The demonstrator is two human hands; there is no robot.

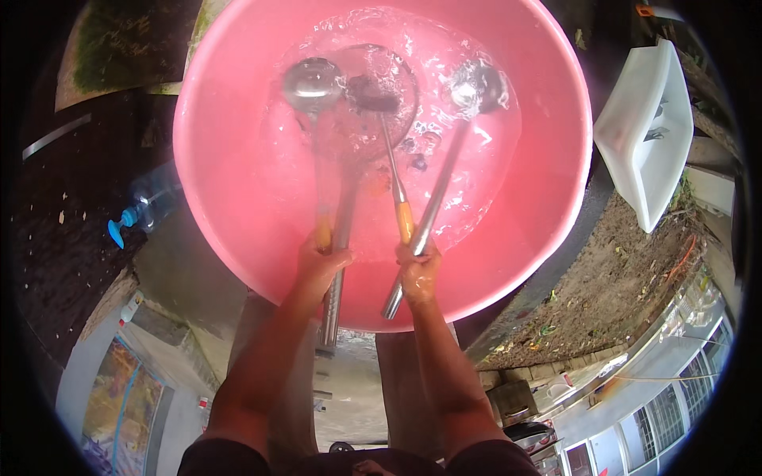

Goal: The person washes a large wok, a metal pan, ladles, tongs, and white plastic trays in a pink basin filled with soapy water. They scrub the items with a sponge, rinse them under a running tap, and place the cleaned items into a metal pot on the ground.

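A large pink plastic tub (238, 196) of water stands before me. My left hand (318, 265) grips two long handles: a metal tube handle (333, 297) leading up to a round, partly submerged skimmer (411, 113), and a yellow-gripped handle that seems to belong to the left metal ladle (312, 83). In my right hand (419, 271) are the metal handle (446, 160) of another ladle (479, 89) and a utensil with a yellow grip (405, 220). That utensil's dark head (372, 95) overlaps the skimmer; ripples blur its shape.
A clear bottle with a blue pump (122, 225) lies left of the tub. To the right, a white plastic basin (640, 137) is tilted, with dark items inside. Soil with leaf litter (583, 297) borders the paving. Small dark bits (419, 162) are in the water.
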